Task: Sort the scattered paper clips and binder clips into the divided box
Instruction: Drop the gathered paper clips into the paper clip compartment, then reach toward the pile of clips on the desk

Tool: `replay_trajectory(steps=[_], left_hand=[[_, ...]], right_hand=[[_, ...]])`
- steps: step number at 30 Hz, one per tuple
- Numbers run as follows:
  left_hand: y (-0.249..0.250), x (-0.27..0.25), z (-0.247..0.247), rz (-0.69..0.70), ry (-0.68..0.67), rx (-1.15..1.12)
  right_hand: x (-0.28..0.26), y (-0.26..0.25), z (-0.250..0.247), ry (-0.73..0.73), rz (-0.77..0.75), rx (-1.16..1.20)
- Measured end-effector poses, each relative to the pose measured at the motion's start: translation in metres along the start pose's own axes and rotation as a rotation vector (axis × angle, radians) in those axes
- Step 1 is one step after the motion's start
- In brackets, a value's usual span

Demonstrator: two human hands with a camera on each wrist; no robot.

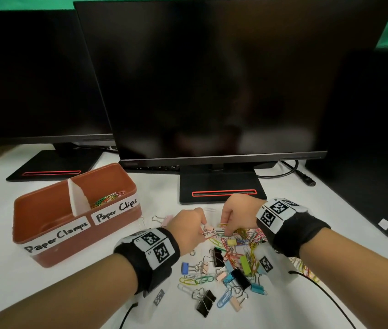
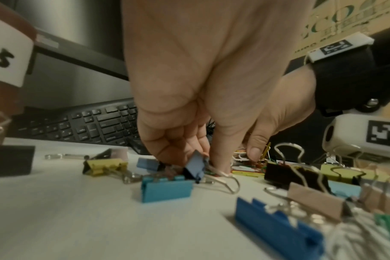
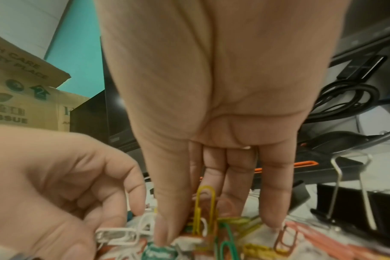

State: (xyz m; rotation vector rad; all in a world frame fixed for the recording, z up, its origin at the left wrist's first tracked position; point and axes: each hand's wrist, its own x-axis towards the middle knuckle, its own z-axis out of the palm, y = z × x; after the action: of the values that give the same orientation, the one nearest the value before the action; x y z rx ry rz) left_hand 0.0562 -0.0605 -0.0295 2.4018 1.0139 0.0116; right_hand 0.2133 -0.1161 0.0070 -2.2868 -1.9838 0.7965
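A brown divided box (image 1: 81, 243) stands at the left, labelled "Paper Clamps" and "Paper Clips". Coloured paper clips (image 1: 107, 199) lie in its right compartment. A heap of paper clips and binder clips (image 1: 231, 269) is scattered on the white table between my wrists. At the heap's far edge my left hand (image 1: 203, 230) reaches down, and its fingers pinch a small blue binder clip (image 2: 196, 165). Close beside it, my right hand (image 1: 225, 230) pinches a yellow paper clip (image 3: 205, 202) that stands upright between thumb and fingers. What lies in the left compartment is hidden.
Two dark monitors stand behind, and the nearer stand base (image 1: 221, 188) is just beyond my hands. A keyboard (image 2: 89, 126) sits under the screen. A black tower (image 1: 378, 138) and a cable (image 1: 280, 173) are on the right. Wrist camera cords trail near the front edge.
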Motion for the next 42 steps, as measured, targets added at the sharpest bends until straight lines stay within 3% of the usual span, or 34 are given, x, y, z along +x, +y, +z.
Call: replay_trajectory(steps=[4,9,16,21,25,29,34,37,42], left_hand=[[-0.002,0.001,0.0,-0.027,-0.009,0.003],[-0.002,0.0,-0.009,0.051,-0.015,0.049],[-0.008,-0.012,-0.05,0.065,0.026,-0.102],[-0.019,-0.04,-0.11,0.034,0.133,-0.302],[-0.053,-0.058,-0.156,-0.071,0.287,-0.372],[-0.096,-0.07,-0.179,-0.208,0.404,-0.432],[-0.131,-0.078,-0.176,-0.314,0.384,-0.553],[-0.138,-0.077,-0.17,-0.328,0.382,-0.623],[-0.123,-0.072,-0.164,-0.309,0.427,-0.483]], right_hand=[[-0.008,0.001,-0.008,0.078,-0.031,0.032],[-0.017,0.0,-0.017,0.14,-0.007,0.219],[-0.018,-0.019,-0.036,0.216,-0.047,0.288],[-0.001,-0.064,-0.06,0.354,-0.159,0.384],[0.027,-0.119,-0.068,0.418,-0.26,0.454],[0.063,-0.175,-0.056,0.373,-0.296,0.535],[0.095,-0.21,-0.033,0.262,-0.265,0.633],[0.098,-0.211,-0.027,0.239,-0.222,0.648],[0.075,-0.174,-0.041,0.231,-0.231,0.647]])
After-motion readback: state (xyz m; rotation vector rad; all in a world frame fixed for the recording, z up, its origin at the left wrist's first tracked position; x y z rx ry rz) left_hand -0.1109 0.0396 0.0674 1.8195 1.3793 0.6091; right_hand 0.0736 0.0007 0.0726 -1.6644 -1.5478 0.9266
